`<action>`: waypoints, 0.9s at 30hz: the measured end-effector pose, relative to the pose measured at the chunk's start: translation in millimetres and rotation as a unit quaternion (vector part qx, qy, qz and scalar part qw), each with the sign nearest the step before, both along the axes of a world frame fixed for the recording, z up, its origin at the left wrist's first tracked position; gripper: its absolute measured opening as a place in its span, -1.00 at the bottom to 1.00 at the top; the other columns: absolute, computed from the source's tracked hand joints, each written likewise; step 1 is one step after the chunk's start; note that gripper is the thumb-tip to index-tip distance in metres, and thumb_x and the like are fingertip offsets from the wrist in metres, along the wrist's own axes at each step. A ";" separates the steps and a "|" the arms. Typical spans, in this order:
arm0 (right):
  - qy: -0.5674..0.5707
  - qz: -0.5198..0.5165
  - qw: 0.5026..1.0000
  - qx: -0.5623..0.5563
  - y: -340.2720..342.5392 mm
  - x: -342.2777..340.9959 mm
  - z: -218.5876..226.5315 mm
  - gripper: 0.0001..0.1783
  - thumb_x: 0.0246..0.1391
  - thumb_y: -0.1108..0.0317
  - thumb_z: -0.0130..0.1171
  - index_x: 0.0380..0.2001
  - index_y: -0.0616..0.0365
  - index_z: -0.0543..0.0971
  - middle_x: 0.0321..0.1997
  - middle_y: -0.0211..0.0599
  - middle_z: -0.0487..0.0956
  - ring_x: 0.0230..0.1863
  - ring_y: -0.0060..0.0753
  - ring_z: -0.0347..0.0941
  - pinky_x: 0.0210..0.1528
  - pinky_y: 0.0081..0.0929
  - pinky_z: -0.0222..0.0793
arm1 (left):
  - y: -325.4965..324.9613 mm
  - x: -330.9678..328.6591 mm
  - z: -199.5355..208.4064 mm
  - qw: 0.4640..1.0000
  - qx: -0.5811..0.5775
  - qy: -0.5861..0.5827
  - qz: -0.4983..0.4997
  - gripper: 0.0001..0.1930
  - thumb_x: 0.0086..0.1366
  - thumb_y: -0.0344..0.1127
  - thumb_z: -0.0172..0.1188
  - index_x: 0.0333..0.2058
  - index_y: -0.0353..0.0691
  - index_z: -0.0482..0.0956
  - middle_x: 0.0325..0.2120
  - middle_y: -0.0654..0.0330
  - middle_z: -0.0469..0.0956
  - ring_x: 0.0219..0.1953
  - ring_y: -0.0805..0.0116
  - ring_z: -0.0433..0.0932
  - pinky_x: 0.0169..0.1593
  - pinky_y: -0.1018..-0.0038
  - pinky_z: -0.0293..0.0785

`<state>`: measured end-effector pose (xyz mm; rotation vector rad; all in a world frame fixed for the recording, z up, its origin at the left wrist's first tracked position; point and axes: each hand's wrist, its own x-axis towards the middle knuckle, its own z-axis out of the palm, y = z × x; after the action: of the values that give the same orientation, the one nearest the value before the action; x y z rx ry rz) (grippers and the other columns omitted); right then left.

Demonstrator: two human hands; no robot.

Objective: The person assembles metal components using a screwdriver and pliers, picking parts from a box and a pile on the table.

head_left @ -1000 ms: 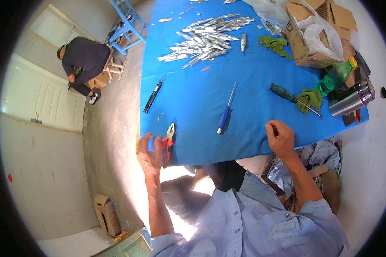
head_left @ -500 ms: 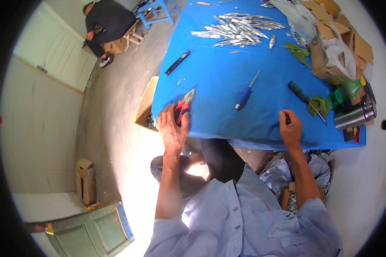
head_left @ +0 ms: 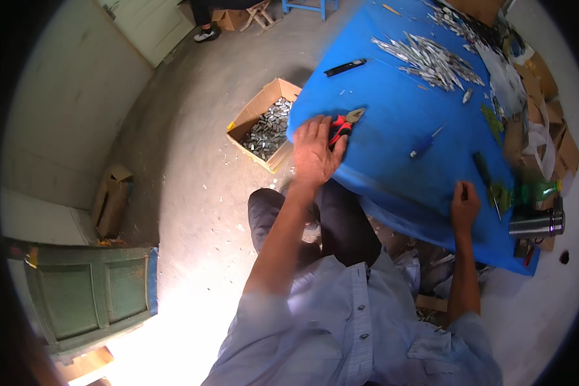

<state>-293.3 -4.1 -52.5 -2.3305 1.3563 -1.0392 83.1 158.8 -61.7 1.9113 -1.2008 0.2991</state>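
My left hand (head_left: pixel 314 153) rests at the left edge of the blue-covered table, its fingers round the handles of red and black pliers (head_left: pixel 345 126). The metal jaws point away to the right over the cloth. Near the table's front edge on the right, my right hand (head_left: pixel 464 207) is closed with the fingers curled in; what they hold, if anything, is hidden. Between the hands and farther back lies a blue-handled screwdriver (head_left: pixel 424 144). A dark green-handled screwdriver (head_left: pixel 481 168) lies just beyond my right hand.
A heap of slim silvery metal pieces (head_left: pixel 434 61) covers the far part of the table (head_left: pixel 379 161). A black tool (head_left: pixel 345 67) lies near its left edge. A steel flask (head_left: pixel 537 224) and green bottle (head_left: pixel 539 191) stand at the right. Below left, an open carton (head_left: pixel 238 128) holds small metal parts.
The view has swung left and down, so the carton of metal parts shows more fully. The pliers stay in my left hand, and my right hand remains closed.
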 end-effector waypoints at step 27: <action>0.122 -0.020 0.986 -0.110 -3.8 -6.0 -5.6 -0.78 0.35 0.30 0.16 -0.33 0.23 0.57 -0.49 -0.06 0.52 -0.50 -0.10 0.46 -0.38 -0.17 0.35 | 4.5 8.6 9.1 0.988 0.136 0.051 -0.048 -0.33 0.31 0.03 0.25 0.27 -0.27 0.43 0.29 -0.02 0.40 0.37 0.02 0.29 0.43 0.12 0.12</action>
<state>-299.2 -7.9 -58.0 -2.6788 1.4441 -0.9844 91.7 163.3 -52.6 2.0638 -1.3124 -0.0156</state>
